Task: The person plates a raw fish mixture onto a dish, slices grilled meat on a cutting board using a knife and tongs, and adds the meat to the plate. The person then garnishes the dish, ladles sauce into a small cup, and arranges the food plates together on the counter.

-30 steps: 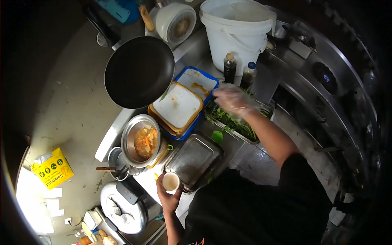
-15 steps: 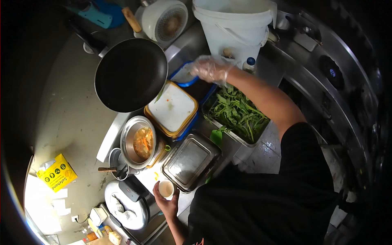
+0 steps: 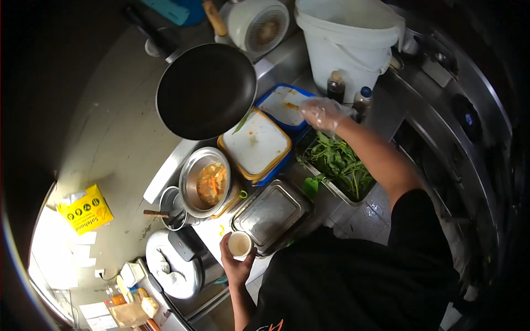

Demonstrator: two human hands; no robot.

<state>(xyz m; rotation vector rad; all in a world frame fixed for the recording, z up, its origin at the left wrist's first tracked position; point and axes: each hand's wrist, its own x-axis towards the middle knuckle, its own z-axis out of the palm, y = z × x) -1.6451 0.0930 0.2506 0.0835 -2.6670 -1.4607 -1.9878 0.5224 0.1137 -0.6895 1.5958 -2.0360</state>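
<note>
My left hand [image 3: 236, 266] is closed around a small pale cup [image 3: 240, 244], its mouth facing up, beside a closed steel box [image 3: 273, 214]. My right hand [image 3: 323, 115], in a clear plastic glove, hovers at the right edge of a blue-rimmed white lid [image 3: 279, 113] with orange-brown bits on it. Its fingers look bunched together; anything between them is hidden by the wrinkled glove. Just below that hand is a metal tray of leafy greens [image 3: 342, 165]. A yellow-rimmed white lid [image 3: 256, 144] lies beside the blue-rimmed one.
A black frying pan [image 3: 207, 92] sits at the upper left, above a steel pot [image 3: 190, 199] of orange-flecked soup. Behind my right hand stand a white bucket [image 3: 345, 49], a dark bottle [image 3: 335, 88] and a blue-capped bottle [image 3: 362, 101]. A rice cooker [image 3: 172, 265] is at lower left.
The whole view has shifted. My right hand has drawn back toward the greens, uncovering more of the blue-rimmed lid and the dark bottle. My left hand still holds the cup.
</note>
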